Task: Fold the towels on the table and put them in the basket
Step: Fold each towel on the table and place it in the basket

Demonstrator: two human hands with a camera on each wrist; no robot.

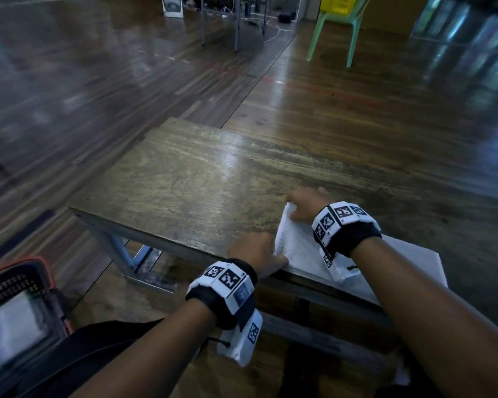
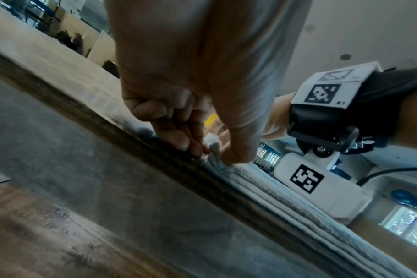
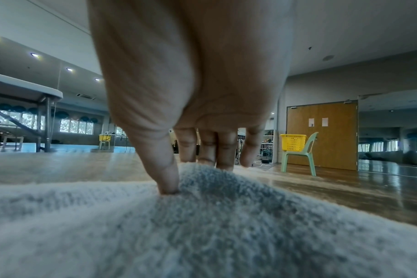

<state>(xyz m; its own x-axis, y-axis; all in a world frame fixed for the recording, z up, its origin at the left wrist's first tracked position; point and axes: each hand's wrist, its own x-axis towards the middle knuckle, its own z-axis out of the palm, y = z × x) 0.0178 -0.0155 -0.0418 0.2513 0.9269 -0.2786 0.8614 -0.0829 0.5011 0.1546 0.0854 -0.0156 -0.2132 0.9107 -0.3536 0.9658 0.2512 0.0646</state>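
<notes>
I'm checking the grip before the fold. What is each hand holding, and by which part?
Both hold the white towel: the left hand pinches its near left corner at the table edge, the right hand pinches its far left corner.

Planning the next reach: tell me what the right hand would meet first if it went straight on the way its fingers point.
Probably nothing close: past the towel corner the right hand pinches, only bare table shows ahead, though depth is unclear.

towel (image 1: pixel 299 248) on table (image 1: pixel 184 182), basket (image 1: pixel 20 285) seemingly left
</notes>
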